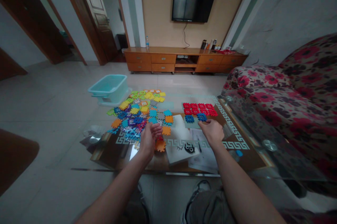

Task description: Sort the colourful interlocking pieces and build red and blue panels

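A heap of colourful interlocking plastic tiles (pixel 139 112) covers the left part of the glass table (pixel 237 136). My left hand (pixel 149 138) is at the heap's near edge, fingers curled round a red tile (pixel 158 130), with orange tiles (pixel 161 145) beside it. My right hand (pixel 212 131) reaches toward a blue tile (pixel 202 116) in front of a joined block of red tiles (pixel 200 109); its fingers are pinched together at the blue tile's edge. A second blue tile (pixel 189 118) lies on a pale sheet.
A teal plastic bin (pixel 109 88) stands on the floor beyond the heap. White papers and a booklet (pixel 181 145) lie under my hands. A floral sofa (pixel 286 94) borders the table on the right. A wooden TV cabinet (pixel 184 59) lines the far wall.
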Demonstrator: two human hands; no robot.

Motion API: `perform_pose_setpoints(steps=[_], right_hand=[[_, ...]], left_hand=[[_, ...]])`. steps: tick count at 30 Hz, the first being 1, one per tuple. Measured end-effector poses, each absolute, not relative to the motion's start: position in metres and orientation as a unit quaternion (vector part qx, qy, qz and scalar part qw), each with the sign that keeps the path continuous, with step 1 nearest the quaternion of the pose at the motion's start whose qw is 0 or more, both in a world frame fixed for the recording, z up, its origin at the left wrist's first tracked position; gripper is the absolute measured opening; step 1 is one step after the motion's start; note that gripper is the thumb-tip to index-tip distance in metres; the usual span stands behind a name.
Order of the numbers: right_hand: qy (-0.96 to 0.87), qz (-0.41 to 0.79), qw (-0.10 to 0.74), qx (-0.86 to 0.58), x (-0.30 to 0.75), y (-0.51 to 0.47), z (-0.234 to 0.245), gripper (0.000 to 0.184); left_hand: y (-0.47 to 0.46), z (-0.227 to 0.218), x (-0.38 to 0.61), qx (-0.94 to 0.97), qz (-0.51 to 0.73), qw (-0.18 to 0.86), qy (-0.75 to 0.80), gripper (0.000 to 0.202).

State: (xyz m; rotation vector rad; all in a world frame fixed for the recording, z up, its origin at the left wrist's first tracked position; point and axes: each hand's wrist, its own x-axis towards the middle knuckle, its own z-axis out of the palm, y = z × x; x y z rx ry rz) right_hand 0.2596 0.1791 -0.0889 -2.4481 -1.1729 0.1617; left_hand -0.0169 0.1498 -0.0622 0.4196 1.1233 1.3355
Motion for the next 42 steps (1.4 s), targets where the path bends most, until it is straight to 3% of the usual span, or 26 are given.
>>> perform_pose_setpoints(steps=[11, 42], right_hand=[[-0.442, 0.065, 0.184, -0.875, 0.26, 0.191, -0.116, 0.046], [-0.464, 0.038, 0.153, -0.872, 0.249, 0.194, -0.115, 0.046]], left_hand=[[0.151, -0.063, -0.017, 0.18, 0.575, 0.637, 0.481, 0.033], [0.152, -0.068, -0.016, 0.185, 0.557, 0.655, 0.475, 0.028]])
